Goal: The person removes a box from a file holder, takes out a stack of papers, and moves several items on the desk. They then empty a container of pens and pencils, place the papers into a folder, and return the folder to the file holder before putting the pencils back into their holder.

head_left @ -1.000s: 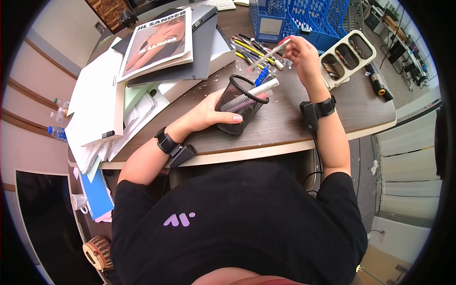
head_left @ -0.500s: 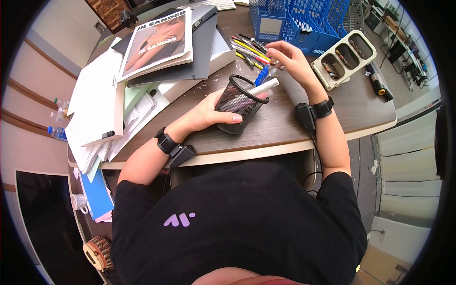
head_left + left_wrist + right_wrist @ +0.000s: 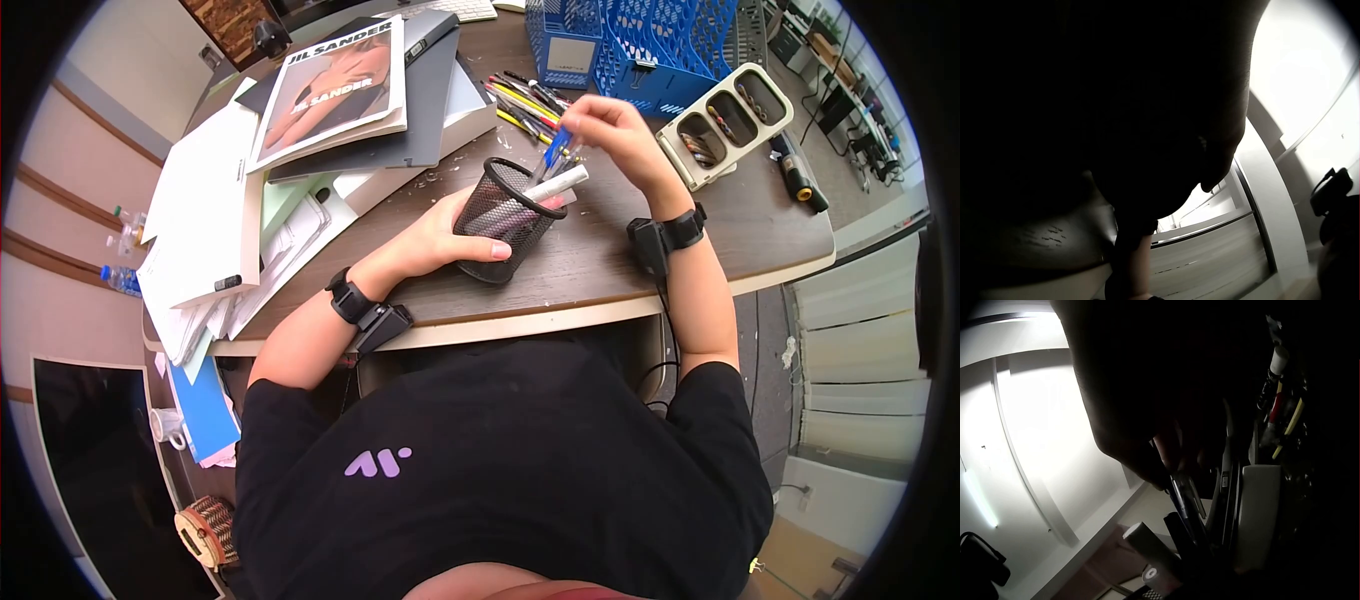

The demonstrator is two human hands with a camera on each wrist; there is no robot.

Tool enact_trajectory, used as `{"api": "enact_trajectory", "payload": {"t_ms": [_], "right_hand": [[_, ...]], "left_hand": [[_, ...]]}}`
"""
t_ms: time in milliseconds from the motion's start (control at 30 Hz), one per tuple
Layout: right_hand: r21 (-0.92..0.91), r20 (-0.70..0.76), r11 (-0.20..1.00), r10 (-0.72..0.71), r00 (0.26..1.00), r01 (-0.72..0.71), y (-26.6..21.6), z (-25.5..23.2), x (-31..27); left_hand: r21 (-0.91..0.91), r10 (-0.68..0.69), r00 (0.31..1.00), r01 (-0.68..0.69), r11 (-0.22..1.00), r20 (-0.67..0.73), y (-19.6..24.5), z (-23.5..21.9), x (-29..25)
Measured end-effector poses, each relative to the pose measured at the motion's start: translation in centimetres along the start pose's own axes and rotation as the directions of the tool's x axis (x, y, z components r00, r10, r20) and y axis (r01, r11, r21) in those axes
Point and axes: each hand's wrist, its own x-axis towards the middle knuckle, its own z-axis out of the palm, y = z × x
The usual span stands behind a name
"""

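In the head view my left hand point(image 3: 440, 238) grips a black mesh pen cup point(image 3: 490, 225) round its side, with the thumb across the front. The cup leans to the right over the desk. A white marker point(image 3: 558, 184) and several other pens stick out of its mouth. My right hand point(image 3: 622, 140) pinches a blue pen point(image 3: 556, 148) by its upper end, just above the cup's rim; the pen's lower part is among the others. The right wrist view shows the fingers point(image 3: 1169, 447) at a clear-barrelled pen point(image 3: 1189, 503). The left wrist view is mostly dark.
Behind the cup lies a loose pile of pens and pencils point(image 3: 525, 100). A pale three-compartment tray point(image 3: 728, 127) stands to the right, near blue file holders point(image 3: 665, 85). Magazines point(image 3: 335, 95) and papers point(image 3: 200, 190) are stacked at left. A black-and-yellow object point(image 3: 798, 175) lies near the right edge.
The right hand has let go of a clear, red-tipped stick at the pile and come down towards the cup, taking hold of the blue pen. The left hand and cup have stayed still.
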Motion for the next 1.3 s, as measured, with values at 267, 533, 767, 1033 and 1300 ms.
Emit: {"api": "enact_trajectory", "payload": {"t_ms": [267, 533, 767, 1033, 1300], "right_hand": [[0.293, -0.424, 0.956, 0.135, 0.895, -0.006, 2.4, -4.1, 1.1], [-0.293, -0.284, 0.932, 0.13, 0.95, -0.215, 3.2, -2.1, 1.1], [-0.1, 0.123, 0.989, 0.124, 0.985, -0.112, -0.4, -0.8, 0.1], [-0.012, 0.038, 0.996, 0.092, 0.995, -0.092, -0.2, -0.9, 0.0], [0.194, -0.463, 0.977, 0.172, 0.87, -0.09, 1.8, -4.0, 0.9]], "left_hand": [[-0.016, -0.024, 1.0, 0.024, 1.0, 0.004, 0.0, 0.0, -0.1], [0.03, -0.035, 0.999, 0.035, 0.999, -0.014, -0.9, -0.5, -0.1], [0.013, -0.02, 1.0, 0.02, 1.0, -0.009, -0.9, -0.4, 0.0], [0.01, -0.001, 1.0, 0.001, 1.0, -0.002, -1.6, -0.7, 0.0], [-0.008, 0.02, 0.999, -0.02, 1.0, 0.034, -0.9, -0.5, -0.2]]}}
